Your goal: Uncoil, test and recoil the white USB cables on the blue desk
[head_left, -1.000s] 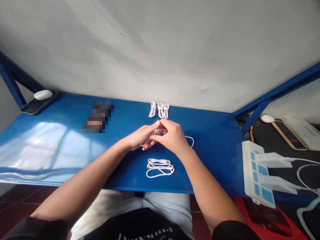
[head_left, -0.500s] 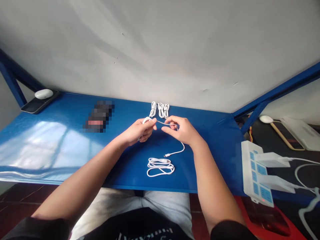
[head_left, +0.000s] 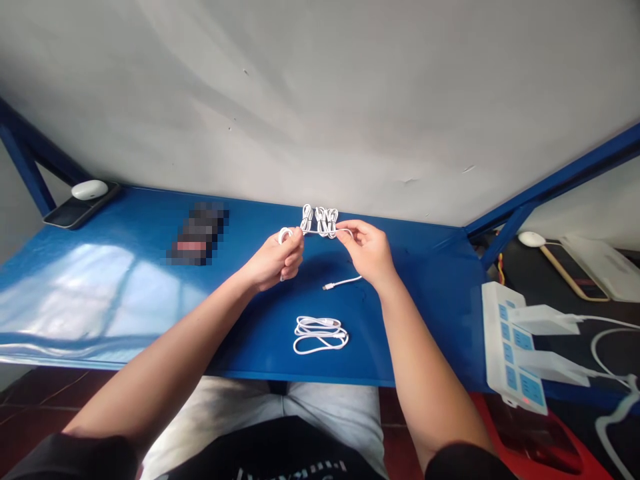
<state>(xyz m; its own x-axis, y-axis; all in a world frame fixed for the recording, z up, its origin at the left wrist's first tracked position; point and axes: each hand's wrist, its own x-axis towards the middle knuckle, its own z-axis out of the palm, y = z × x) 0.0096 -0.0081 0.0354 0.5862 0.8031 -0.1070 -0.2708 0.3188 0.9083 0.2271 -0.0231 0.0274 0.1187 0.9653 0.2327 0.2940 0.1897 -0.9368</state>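
A: Hands?

B: Apart, both on one line. Left hand (head_left: 275,261) is closed on a small coil of white charging cable (head_left: 285,235), with the coil showing at the top of the grip. Right hand (head_left: 367,253) pinches the same cable between thumb and fingers.

A: Where's the cable run?

B: Taut-looking span between the hands (head_left: 320,232), roughly level, just above the worktop (head_left: 415,333). It crosses the lower ends of three small bundled white cables (head_left: 319,221). Can't tell if it touches them.

A: Free end?

B: A length drops from the right hand, partly hidden behind it. The plug end (head_left: 329,287) lies on the worktop below the span, pointing left.

A: What else is near?

B: Loose white cable coil (head_left: 320,335) flat on the worktop, nearer the person, below the plug end. Well left of the hands is a pixelated object (head_left: 197,235), blurred too much to identify. Far left corner has a dark phone (head_left: 67,213) with a white earbud case (head_left: 89,190) on top.

A: Right side?

B: Lower surface off the worktop's right edge. White power strip (head_left: 507,347) with blue panels, two white chargers (head_left: 543,320) (head_left: 553,368) plugged in, cords running off right. Beyond it, a small white oval object (head_left: 531,239) on a device I can't identify.
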